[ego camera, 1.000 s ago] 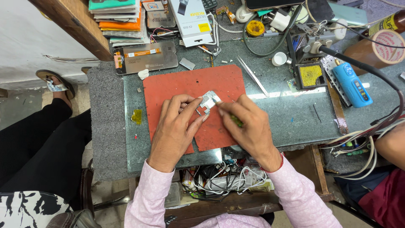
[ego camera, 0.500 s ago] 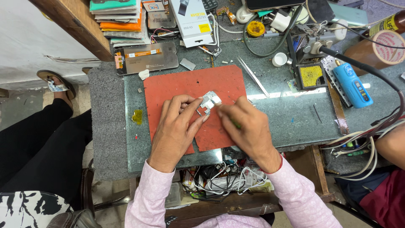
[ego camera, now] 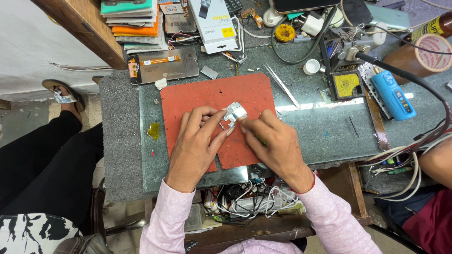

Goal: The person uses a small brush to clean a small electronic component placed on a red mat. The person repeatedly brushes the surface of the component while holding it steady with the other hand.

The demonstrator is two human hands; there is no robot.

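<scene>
On red mat (ego camera: 212, 96), hands half-hide small board (ego camera: 233, 115).

Grey stone-topped table (ego camera: 325, 136) with a glass sheet over part of it, catching a bright strip of overhead light. A brown wooden beam (ego camera: 80, 23) runs diagonally at upper left, against a pale wall (ego camera: 28, 42). Grey concrete floor (ego camera: 19, 117) lies below, left of the table.

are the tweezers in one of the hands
No, the tweezers lie on the glass, apart from both hands, beyond the red mat.
</scene>
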